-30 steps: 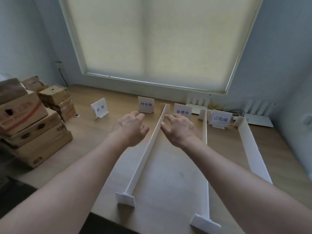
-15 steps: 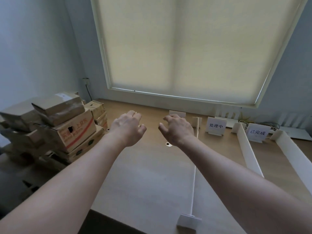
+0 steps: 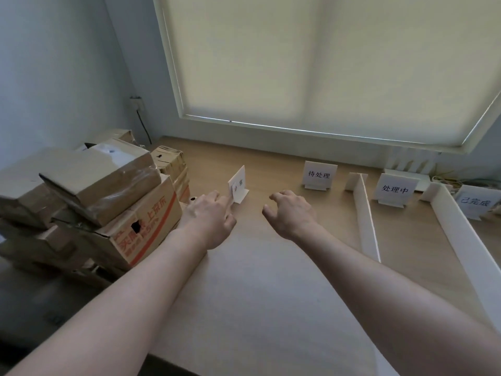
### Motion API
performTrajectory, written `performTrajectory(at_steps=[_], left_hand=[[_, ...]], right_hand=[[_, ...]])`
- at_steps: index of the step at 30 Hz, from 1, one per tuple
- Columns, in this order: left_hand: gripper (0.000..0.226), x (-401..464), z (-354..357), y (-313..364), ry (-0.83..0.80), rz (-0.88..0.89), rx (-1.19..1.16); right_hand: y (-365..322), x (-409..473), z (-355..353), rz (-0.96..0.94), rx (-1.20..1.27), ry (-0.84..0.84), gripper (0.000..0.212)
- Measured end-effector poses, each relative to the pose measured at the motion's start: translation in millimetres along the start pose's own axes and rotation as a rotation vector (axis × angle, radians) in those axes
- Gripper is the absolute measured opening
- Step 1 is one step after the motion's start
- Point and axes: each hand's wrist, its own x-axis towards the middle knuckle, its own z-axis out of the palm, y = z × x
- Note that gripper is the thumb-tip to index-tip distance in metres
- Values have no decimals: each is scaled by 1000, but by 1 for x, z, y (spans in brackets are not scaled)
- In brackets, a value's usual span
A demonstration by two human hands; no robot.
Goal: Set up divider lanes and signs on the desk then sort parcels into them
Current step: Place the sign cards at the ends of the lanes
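Both arms reach out over the desk [image 3: 271, 280]. The left hand [image 3: 210, 219] sits right at the near edge of the leftmost sign [image 3: 238, 185]; its fingers look loosely curled, and whether they touch or pinch the card cannot be told from here. That sign stands turned at an angle. The right hand [image 3: 291, 213] hovers just to the right, fingers loosely curled and a little apart, holding nothing. Farther right, the second sign [image 3: 320, 175] stands upright near the far edge, then a white divider [image 3: 366, 215] runs from far to near, then the third sign [image 3: 394, 189], another divider [image 3: 466, 240], and a fourth sign [image 3: 475, 202] at the right edge. On the left, the parcels [image 3: 89, 196] sit stacked in a pile of brown cartons, none in a lane. A drawn blind [image 3: 325, 63] covers the window behind.
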Motion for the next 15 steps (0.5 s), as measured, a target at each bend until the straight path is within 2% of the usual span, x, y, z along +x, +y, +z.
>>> performTrajectory(at_steps=[9, 15], left_hand=[[48, 153, 85, -41, -123, -51, -84], [44, 236, 135, -52, -201, -156, -138]], right_hand=[[4, 171, 89, -14, 61, -107, 44], [15, 269, 127, -36, 55, -139, 40]])
